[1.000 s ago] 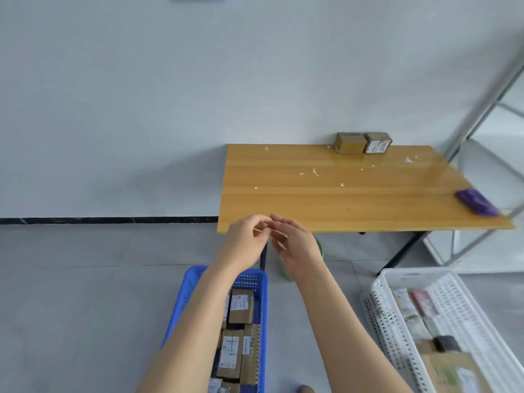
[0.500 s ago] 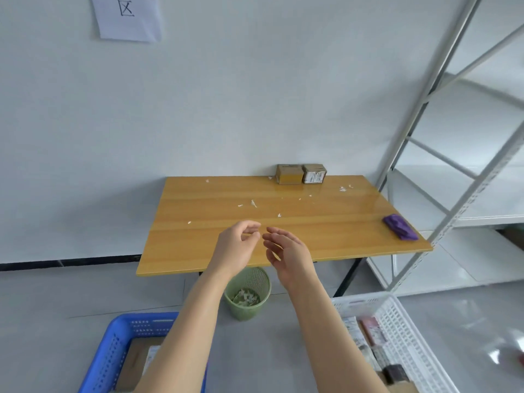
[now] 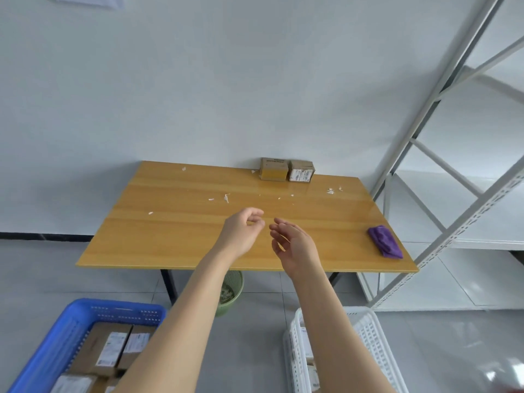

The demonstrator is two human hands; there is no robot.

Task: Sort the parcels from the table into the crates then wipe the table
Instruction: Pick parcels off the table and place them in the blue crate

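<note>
Two small cardboard parcels stand side by side at the back edge of the wooden table (image 3: 175, 236): a plain brown parcel (image 3: 274, 169) and a labelled parcel (image 3: 301, 171) to its right. A purple cloth (image 3: 385, 241) lies near the table's right front corner. My left hand (image 3: 243, 231) and my right hand (image 3: 292, 245) hover close together over the front middle of the table, fingers loosely curled, holding nothing. On the floor, a blue crate (image 3: 61, 330) at lower left holds several parcels. A white crate (image 3: 371, 341) at lower right is partly hidden by my right arm.
White paper scraps (image 3: 226, 197) are scattered over the tabletop. A green wastebasket (image 3: 233, 290) stands under the table's front edge. A white metal shelving rack (image 3: 442, 154) rises at the right beside the table. A white wall backs the table.
The view has lifted and moved closer to the table. My hands, touching at the fingertips a second ago, have parted and reached forward over the tabletop.
</note>
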